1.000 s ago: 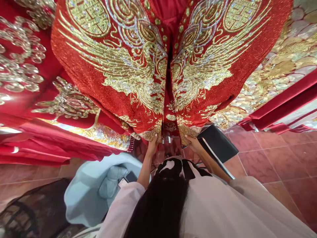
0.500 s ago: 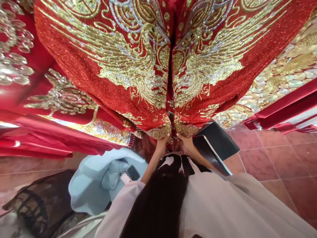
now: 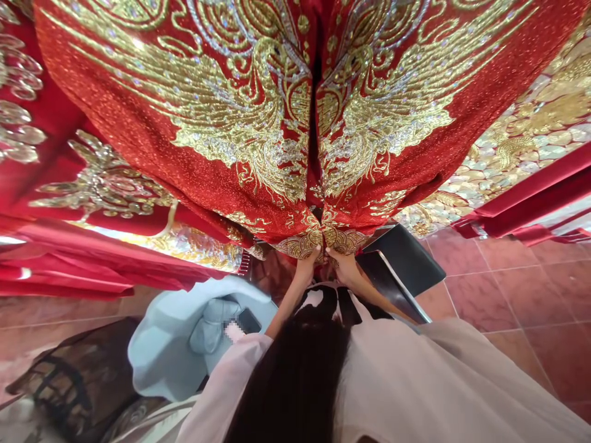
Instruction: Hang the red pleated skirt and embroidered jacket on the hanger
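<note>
A red jacket [image 3: 258,117] covered in gold and silver embroidery hangs in front of me, split down the middle into two front panels. My left hand [image 3: 305,266] pinches the lower hem of the left panel. My right hand [image 3: 340,264] pinches the hem of the right panel right beside it. The two hems meet at the centre seam between my hands. My long dark hair [image 3: 295,375] and pale sleeves fill the bottom of the view.
More red and gold embroidered garments [image 3: 69,184] hang on the left and at the right [image 3: 521,141]. A light blue cloth bag [image 3: 180,338] with a phone lies at lower left. A black chair [image 3: 406,261] stands on the red tiled floor [image 3: 521,307].
My hands have moved together from the two separated hems, closing the gap between the jacket's front panels. The view has shifted closer to the jacket.
</note>
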Demonstrator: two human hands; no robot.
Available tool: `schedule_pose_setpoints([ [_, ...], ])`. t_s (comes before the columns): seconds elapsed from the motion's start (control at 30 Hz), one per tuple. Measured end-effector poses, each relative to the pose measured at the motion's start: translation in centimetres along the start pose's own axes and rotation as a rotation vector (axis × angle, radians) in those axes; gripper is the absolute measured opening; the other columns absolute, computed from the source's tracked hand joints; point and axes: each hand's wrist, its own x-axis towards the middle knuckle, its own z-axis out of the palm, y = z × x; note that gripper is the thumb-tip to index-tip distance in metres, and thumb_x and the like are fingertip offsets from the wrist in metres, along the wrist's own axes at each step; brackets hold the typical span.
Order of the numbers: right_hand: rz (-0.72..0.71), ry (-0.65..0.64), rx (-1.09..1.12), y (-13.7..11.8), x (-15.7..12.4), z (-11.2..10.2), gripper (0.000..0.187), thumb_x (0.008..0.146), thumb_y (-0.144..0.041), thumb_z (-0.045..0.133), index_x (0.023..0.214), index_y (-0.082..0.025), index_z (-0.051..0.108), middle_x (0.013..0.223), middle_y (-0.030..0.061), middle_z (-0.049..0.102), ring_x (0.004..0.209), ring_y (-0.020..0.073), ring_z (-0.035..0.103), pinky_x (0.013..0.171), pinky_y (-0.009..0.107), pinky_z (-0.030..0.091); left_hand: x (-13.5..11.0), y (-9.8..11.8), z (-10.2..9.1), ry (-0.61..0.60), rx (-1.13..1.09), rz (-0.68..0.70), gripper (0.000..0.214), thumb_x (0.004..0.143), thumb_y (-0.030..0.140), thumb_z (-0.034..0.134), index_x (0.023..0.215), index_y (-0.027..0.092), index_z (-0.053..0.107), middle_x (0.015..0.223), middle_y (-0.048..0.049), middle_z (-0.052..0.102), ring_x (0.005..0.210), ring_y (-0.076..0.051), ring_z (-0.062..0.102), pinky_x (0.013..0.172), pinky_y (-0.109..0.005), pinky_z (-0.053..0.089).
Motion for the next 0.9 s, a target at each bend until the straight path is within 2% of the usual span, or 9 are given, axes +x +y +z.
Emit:
schedule_pose_setpoints([
  [0.13,-0.01,0.012,-0.002,0.1,0.2,0.3,0.048,0.046,-0.022,0.082,0.089,-0.017,0.061,0.068,-0.0024,0.065,0.056,0.0105,0.056,0.055,0.025,0.051,0.4,-0.5,-0.2,0.03,0.03,0.033,0.043,0.066,0.037,0.078,0.1,0.016,0.063,0.096,-0.0066,0.068,0.092,-0.02,0.063,0.089,-0.037,0.048],
  [0.27,-0.013,0.046,0.019,0.4,0.6,0.9,0.047,0.044,-0.018,0.081,0.087,-0.017,0.062,0.07,-0.0027,0.065,0.063,0.0109,0.059,0.064,0.024,0.053,0.6,-1.1,-0.1,0.106,0.09,0.185,0.046,0.069,0.035,0.078,0.108,0.018,0.062,0.108,-0.0078,0.067,0.111,-0.021,0.059,0.103,-0.039,0.041],
  [0.4,-0.008,0.055,0.01,0.7,1.1,1.5,0.044,0.045,-0.018,0.08,0.085,-0.016,0.062,0.069,-0.0018,0.066,0.066,0.0123,0.06,0.068,0.027,0.053,0.4,-1.5,0.3,0.136,0.097,0.287,0.047,0.069,0.037,0.078,0.109,0.019,0.061,0.116,-0.0082,0.065,0.12,-0.021,0.054,0.109,-0.038,0.036],
  [0.57,-0.004,0.032,-0.022,0.8,1.7,1.6,0.044,0.044,-0.021,0.081,0.084,-0.017,0.062,0.081,0.0013,0.069,0.077,0.0149,0.063,0.079,0.03,0.053,0.3,-1.6,0.3,0.124,0.096,0.292,0.044,0.073,0.036,0.075,0.11,0.019,0.06,0.118,-0.0082,0.064,0.122,-0.021,0.052,0.113,-0.037,0.031],
  [0.67,0.069,0.033,-0.06,0.8,1.7,0.4,0.039,0.047,-0.027,0.081,0.079,-0.018,0.061,0.079,0.0012,0.069,0.076,0.0147,0.063,0.073,0.028,0.054,0.5,-1.6,0.0,0.136,0.119,0.292,0.04,0.074,0.034,0.074,0.109,0.019,0.061,0.119,-0.0083,0.063,0.124,-0.021,0.05,0.113,-0.037,0.03],
  [0.8,0.294,-0.031,-0.17,0.6,0.7,-2.1,0.033,0.048,-0.035,0.081,0.066,-0.016,0.061,0.062,0.0037,0.064,0.056,0.015,0.06,0.052,0.027,0.051,1.0,-1.5,-0.7,0.173,0.153,0.269,0.037,0.073,0.03,0.074,0.106,0.019,0.062,0.116,-0.0079,0.065,0.12,-0.021,0.053,0.111,-0.035,0.03],
  [0.9,0.375,-0.094,-0.252,0.4,0.1,-2.5,0.036,0.046,-0.036,0.082,0.066,-0.013,0.063,0.06,0.0062,0.064,0.051,0.0147,0.058,0.047,0.026,0.047,1.3,-1.5,-0.9,0.147,0.147,0.245,0.035,0.072,0.03,0.074,0.103,0.018,0.062,0.111,-0.0076,0.066,0.114,-0.02,0.057,0.109,-0.034,0.033],
])
